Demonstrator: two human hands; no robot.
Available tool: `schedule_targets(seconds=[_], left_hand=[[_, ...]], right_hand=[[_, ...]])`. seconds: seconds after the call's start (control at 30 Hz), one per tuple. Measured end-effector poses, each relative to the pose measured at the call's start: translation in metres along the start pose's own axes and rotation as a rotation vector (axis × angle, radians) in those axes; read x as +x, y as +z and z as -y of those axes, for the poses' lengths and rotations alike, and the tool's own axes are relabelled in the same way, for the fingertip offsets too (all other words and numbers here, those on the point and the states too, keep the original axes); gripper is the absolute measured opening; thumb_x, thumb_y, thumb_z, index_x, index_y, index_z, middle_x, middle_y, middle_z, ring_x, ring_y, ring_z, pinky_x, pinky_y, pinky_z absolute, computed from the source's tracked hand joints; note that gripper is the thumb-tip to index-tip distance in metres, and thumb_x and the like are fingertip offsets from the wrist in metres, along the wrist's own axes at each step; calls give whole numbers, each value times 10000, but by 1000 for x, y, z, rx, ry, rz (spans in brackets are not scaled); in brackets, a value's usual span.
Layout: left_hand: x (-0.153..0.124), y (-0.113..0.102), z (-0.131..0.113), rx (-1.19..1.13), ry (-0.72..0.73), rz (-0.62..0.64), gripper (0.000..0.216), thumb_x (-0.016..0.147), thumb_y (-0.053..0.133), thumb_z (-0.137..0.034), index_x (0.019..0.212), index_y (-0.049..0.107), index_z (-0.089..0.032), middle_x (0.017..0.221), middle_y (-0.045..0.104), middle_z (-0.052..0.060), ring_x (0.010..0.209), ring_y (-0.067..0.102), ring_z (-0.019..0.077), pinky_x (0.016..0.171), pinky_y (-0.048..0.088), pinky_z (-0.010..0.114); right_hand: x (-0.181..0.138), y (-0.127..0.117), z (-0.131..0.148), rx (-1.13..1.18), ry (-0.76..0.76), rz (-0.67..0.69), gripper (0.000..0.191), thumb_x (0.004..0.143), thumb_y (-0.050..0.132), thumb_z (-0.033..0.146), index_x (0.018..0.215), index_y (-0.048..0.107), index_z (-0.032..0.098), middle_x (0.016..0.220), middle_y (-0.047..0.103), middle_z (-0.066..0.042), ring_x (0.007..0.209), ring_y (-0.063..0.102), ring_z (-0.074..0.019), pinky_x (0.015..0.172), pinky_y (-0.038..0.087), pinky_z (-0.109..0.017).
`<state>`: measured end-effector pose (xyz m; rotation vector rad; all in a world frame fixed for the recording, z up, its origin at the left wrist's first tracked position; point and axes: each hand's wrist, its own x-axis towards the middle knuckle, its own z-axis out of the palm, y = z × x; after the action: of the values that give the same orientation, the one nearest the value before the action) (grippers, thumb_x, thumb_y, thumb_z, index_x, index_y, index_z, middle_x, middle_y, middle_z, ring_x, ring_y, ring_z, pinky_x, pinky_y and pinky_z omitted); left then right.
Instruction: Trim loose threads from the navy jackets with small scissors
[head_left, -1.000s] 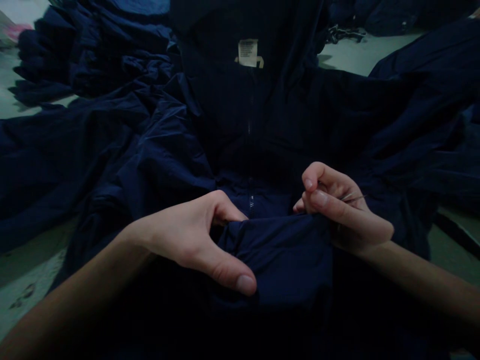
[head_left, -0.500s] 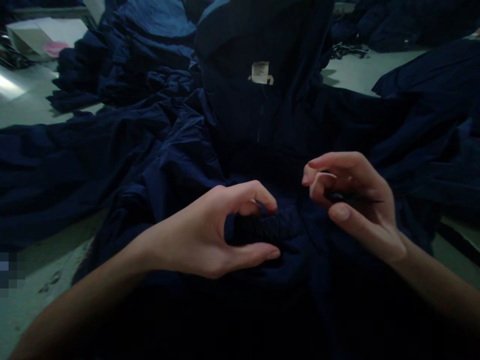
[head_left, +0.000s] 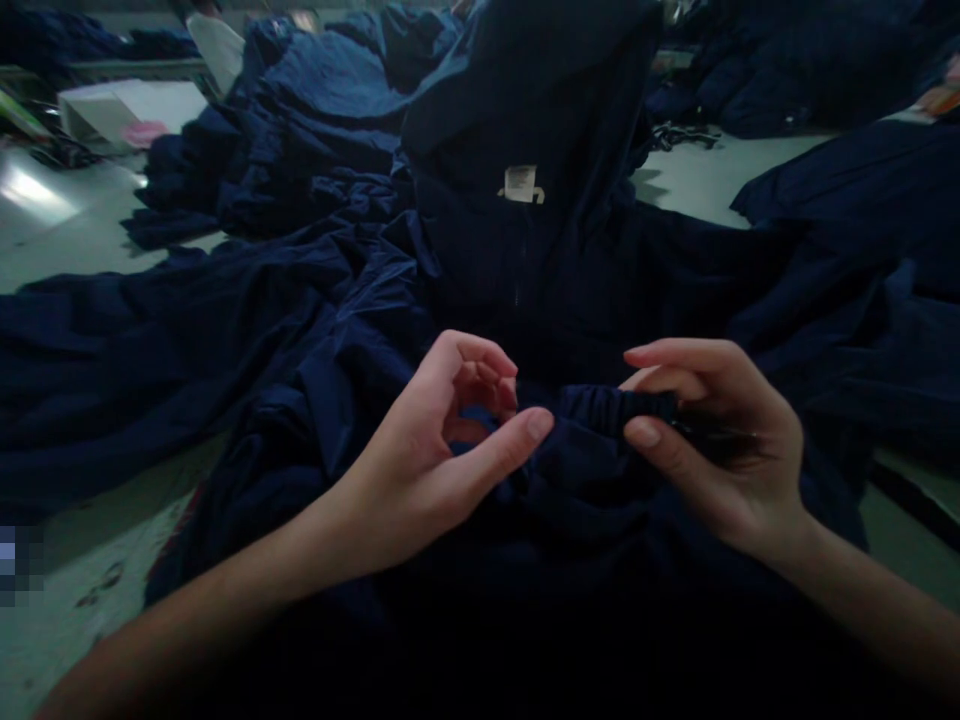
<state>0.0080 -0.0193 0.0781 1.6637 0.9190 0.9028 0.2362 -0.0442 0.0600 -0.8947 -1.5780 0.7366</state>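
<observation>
Since earlier, one gathered cuff [head_left: 596,408] has shifted into my right hand [head_left: 757,485], pinched; my left hand [head_left: 427,455] curls, narrowly parted, just beside; one label [head_left: 520,184] lies beyond.

The navy jacket [head_left: 577,265] is showing smooth cloth, faintly sheened along its creases; its gathered band [head_left: 589,406] is looking puckered and matt. The label [head_left: 520,184] is appearing flat and papery, while the tabletop [head_left: 45,235] is gleaming glossy.
</observation>
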Motion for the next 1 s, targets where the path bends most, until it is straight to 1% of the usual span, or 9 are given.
schedule_targets(seconds=[0.13, 0.37, 0.47, 0.57, 0.63, 0.7, 0.77, 0.87, 1.0], left_hand=[[1, 2, 2, -25, -82, 227, 268, 902, 777, -276, 1053, 565, -210, 908, 650, -8, 696, 637, 103, 491, 489, 151], [-6, 6, 4, 420, 394, 343, 67, 928, 661, -113, 931, 655, -180, 811, 658, -15, 590, 560, 60, 517, 400, 193], [-3, 1, 4, 328, 493, 221, 92, 906, 701, -108, 920, 682, -197, 877, 656, 7, 700, 607, 88, 614, 470, 201], [2, -4, 7, 126, 439, 11, 196, 906, 723, -149, 1070, 644, -221, 1205, 649, 78, 1055, 648, 175, 881, 557, 265], [5, -5, 8, 19, 354, 113, 384, 913, 746, -196, 1264, 596, -233, 1376, 608, 109, 1230, 615, 220, 1003, 552, 320], [7, -4, 9, -31, 281, 288, 425, 905, 775, -230, 1292, 602, -207, 1236, 684, 95, 1107, 667, 201, 923, 567, 281], [8, -2, 9, -23, 240, 398, 290, 863, 826, -255, 1092, 674, -162, 925, 705, 38, 837, 658, 150, 746, 541, 226], [8, -1, 9, -40, 195, 441, 219, 832, 833, -227, 798, 635, -140, 691, 609, -10, 632, 546, 106, 584, 456, 210], [9, -2, 6, -72, 29, 426, 270, 794, 829, -218, 713, 586, -135, 661, 550, -18, 594, 510, 97, 521, 417, 201]], right_hand=[[3, 1, -2, -11, -43, -137, 287, 925, 772, 259, 1197, 700, 319, 886, 751, -43, 684, 655, -192, 559, 535, -350], [1, 1, -3, 83, -13, -181, 308, 915, 786, 260, 1203, 717, 343, 882, 747, -14, 707, 653, -177, 594, 502, -346], [-2, -2, -5, 168, 44, -101, 290, 945, 760, 314, 1228, 702, 346, 924, 739, -14, 807, 692, -184, 693, 554, -338], [-4, -3, -6, 221, 102, 19, 292, 950, 754, 348, 1233, 684, 353, 907, 736, -18, 803, 697, -191, 689, 571, -334], [-5, -3, -5, 244, 105, 106, 285, 955, 747, 338, 1232, 679, 346, 907, 744, -12, 779, 698, -177, 678, 573, -313], [-5, -2, -4, 259, 102, 169, 270, 969, 731, 312, 1233, 680, 338, 913, 752, -2, 784, 703, -157, 697, 575, -286], [-5, -2, -3, 270, 111, 193, 260, 972, 726, 291, 1226, 686, 330, 894, 750, 5, 777, 697, -144, 697, 565, -264], [-5, -4, -4, 306, 182, 167, 210, 960, 739, 288, 1167, 706, 307, 837, 708, 7, 694, 628, -122, 601, 497, -238], [-7, -8, -10, 355, 245, 122, 121, 968, 729, 292, 1086, 704, 276, 796, 623, 4, 669, 536, -111, 550, 420, -229]])
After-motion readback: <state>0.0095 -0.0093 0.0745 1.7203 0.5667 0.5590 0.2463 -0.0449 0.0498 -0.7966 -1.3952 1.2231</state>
